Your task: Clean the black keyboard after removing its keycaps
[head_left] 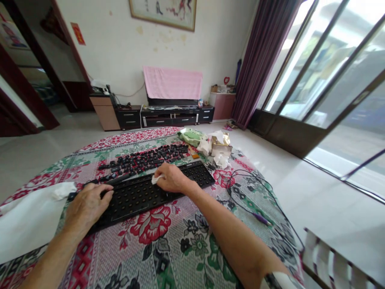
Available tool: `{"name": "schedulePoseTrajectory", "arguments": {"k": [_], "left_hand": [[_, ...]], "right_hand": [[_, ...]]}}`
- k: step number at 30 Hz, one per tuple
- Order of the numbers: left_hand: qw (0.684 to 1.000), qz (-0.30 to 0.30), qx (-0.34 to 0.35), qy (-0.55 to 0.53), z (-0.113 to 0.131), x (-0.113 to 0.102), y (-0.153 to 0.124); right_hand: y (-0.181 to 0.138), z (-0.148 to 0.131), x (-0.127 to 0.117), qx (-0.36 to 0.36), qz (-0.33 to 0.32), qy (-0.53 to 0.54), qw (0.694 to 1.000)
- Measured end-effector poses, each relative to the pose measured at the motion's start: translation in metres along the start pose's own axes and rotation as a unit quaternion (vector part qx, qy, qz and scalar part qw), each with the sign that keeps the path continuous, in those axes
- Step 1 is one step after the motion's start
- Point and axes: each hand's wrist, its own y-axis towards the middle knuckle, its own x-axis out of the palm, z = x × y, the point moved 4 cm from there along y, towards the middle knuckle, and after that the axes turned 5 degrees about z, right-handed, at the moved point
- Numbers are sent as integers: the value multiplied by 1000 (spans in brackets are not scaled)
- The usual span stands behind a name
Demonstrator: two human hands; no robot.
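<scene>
Keyboard base (135, 197): keys bare, slantwise mid-table (87, 160), left end nearer the near edge. Right hand (172, 179): closed, pinching white tissue (155, 179). Left hand (92, 198): loosely curled at base's left end; grip cannot be told. Possible faults: tissue snagging, shedding shreds; a bump scattering loose keycaps (150, 159) toward far edge. Hidden: right fingertips, base beneath hands.

Lit by daylight through glass doors (325, 68) right of tablecloth (144, 257). Blown out to white near their top, hazy beyond. Glossy, with pale sheen, on floor (300, 192) right of tablecloth. Dim inside doorway (52, 56) left of tablecloth. Softly lit on tablecloth itself; low in contrast across black keyboard (129, 198). Slanted and stretched toward edges; soft in fine detail.
</scene>
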Motion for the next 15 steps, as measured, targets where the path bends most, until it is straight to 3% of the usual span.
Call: {"name": "schedulePoseTrajectory", "arguments": {"k": [5, 10, 15], "left_hand": [[1000, -17, -8, -3, 1, -1, 2], [1000, -19, -11, -18, 2, -1, 3], [1000, -9, 0, -26, 2, -1, 2]], "right_hand": [[-5, 62, -54, 158, 107, -75, 979], [-27, 120, -97, 267, 123, -184, 938], [-40, 149, -113, 286, 99, -277, 912]]}}
